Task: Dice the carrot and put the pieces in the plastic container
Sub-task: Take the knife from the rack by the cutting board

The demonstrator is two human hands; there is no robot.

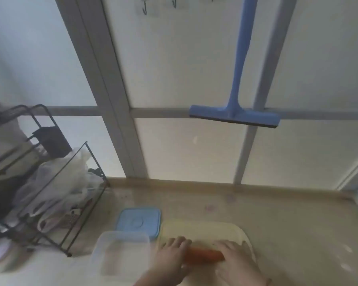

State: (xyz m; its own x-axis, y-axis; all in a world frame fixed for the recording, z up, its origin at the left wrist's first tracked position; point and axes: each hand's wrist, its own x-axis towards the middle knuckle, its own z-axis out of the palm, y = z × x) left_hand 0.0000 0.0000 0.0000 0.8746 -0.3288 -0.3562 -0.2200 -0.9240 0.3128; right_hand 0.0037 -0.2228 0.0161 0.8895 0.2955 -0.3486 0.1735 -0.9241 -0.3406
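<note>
An orange carrot [204, 254] lies across a pale yellow cutting board [203, 229] at the bottom of the head view. My left hand [172, 256] holds the carrot's left end, fingers curled over it. My right hand [236, 256] covers its right end, fingers curled around it. Left of the board stands the clear plastic container [121, 253], lid off, and I see no pieces in it. Its blue lid [139, 222] lies flat just behind it. The frame is blurred and no knife is visible.
A black wire rack [56, 195] with plastic bags stands at the left on the wooden counter [287, 223]. A blue squeegee [236, 114] hangs on the frosted window behind. The counter's right side bears only faint marks.
</note>
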